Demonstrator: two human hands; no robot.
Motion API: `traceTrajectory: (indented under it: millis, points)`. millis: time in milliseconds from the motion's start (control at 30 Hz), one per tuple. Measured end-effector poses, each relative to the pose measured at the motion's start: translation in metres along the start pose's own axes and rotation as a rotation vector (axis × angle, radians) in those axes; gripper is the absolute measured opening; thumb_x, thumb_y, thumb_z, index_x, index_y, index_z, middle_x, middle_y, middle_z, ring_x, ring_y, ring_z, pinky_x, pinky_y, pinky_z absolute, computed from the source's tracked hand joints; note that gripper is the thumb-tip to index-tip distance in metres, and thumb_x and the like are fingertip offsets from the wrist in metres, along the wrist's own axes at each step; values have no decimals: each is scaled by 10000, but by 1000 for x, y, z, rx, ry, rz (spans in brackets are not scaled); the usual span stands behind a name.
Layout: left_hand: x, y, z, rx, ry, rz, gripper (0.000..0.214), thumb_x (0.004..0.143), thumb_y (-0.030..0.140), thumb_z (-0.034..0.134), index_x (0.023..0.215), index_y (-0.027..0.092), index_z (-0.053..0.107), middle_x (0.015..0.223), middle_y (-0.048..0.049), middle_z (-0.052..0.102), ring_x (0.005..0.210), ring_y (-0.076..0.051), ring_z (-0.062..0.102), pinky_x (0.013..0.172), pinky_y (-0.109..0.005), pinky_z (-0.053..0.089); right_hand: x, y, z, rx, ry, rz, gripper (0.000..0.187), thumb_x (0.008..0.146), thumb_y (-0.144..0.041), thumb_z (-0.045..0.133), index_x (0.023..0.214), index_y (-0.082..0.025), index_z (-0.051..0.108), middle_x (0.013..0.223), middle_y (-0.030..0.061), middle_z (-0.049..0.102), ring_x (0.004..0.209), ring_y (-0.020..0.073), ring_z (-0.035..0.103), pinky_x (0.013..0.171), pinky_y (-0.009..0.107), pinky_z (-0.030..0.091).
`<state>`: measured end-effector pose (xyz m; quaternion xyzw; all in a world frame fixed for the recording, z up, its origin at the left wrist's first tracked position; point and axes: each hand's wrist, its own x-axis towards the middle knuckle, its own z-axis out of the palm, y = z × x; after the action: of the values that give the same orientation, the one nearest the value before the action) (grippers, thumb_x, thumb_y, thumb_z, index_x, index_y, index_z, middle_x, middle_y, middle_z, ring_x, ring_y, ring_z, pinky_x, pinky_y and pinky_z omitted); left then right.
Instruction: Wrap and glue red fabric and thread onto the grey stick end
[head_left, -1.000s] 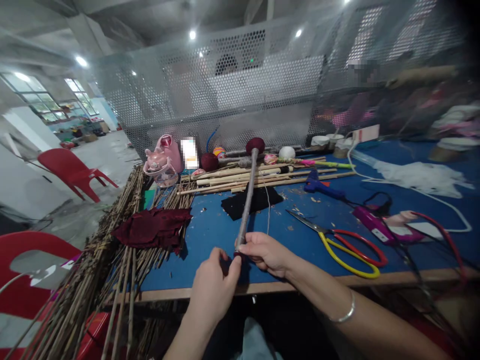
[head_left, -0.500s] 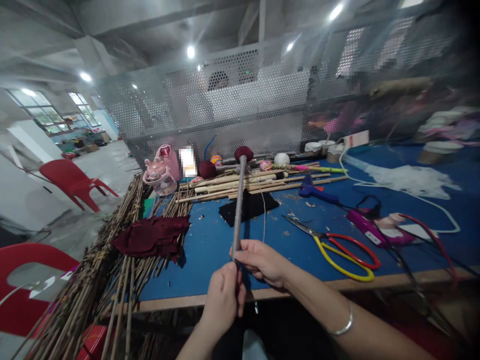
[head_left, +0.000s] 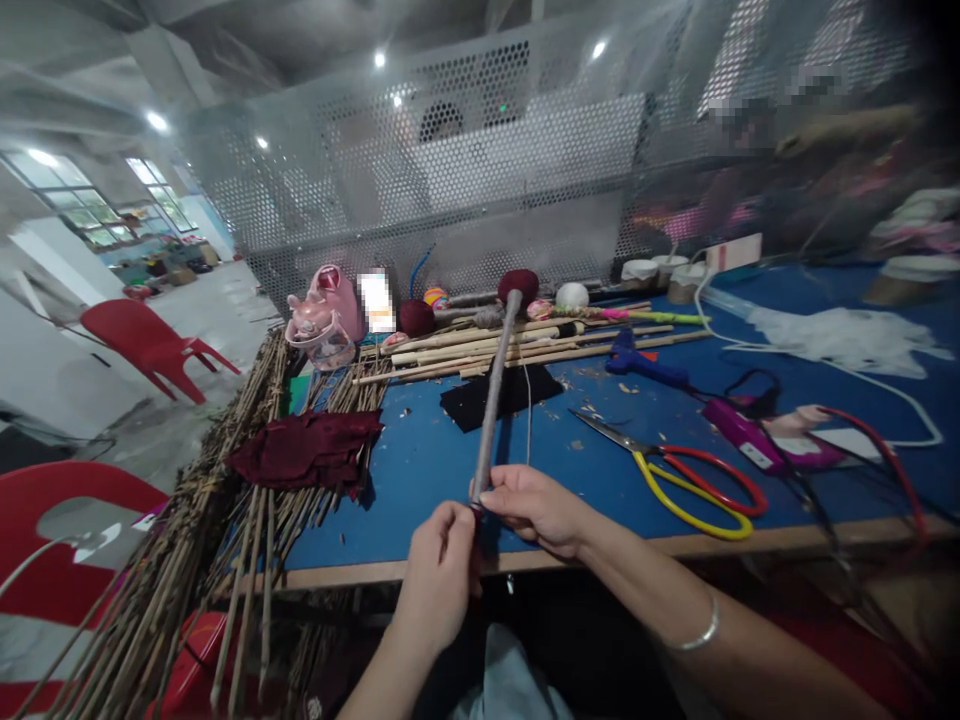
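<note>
A long stick, wrapped in grey yarn, points away from me over the blue table, its far end at a dark red ball. My left hand is closed on the stick's near end, at the table's front edge. My right hand pinches the stick just above it, thumb and fingertips together. From beside my right hand a thin grey yarn strand runs back toward the far side of the table. The left fingertips are partly hidden.
Scissors with red and yellow handles and a blue glue gun lie to the right. Dark red cloth rests on bundled twigs at left. Behind lie pale sticks, black cloth and a perforated screen.
The stick's far end and red ball have swung a little to the right in view. Both hands stay at the near end, and the camera view has shifted slightly.
</note>
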<state>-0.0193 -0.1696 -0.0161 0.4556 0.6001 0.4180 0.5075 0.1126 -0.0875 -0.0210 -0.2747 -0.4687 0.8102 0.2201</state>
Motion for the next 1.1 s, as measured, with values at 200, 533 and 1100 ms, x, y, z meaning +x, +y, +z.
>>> traceTrajectory:
  millis: [200, 533, 1100]
  points:
    - [-3, -7, -4, 271, 99, 198, 354, 892, 415, 297, 644, 186, 401, 558, 34, 406, 519, -91, 357, 495, -214, 285, 0, 1, 5, -92, 23, -17, 234, 747, -357, 609, 825, -155, 522, 433, -126, 290, 345, 24, 131, 330, 183, 65]
    - [0, -17, 1, 70, 101, 92, 385, 882, 476, 290, 634, 188, 356, 522, 57, 353, 453, -64, 332, 431, -189, 261, -12, -4, 16, -208, 150, -157, 235, 705, -341, 649, 730, -111, 608, 636, -11, 558, 594, 72, 464, 599, 211, 359]
    - [-4, -6, 16, -696, -48, -189, 380, 753, 560, 480, 704, 197, 379, 406, 120, 274, 285, -14, 162, 284, -124, 134, -5, 4, 11, 116, 53, 83, 308, 695, -333, 659, 923, -164, 540, 414, -126, 319, 338, 14, 98, 308, 157, 28]
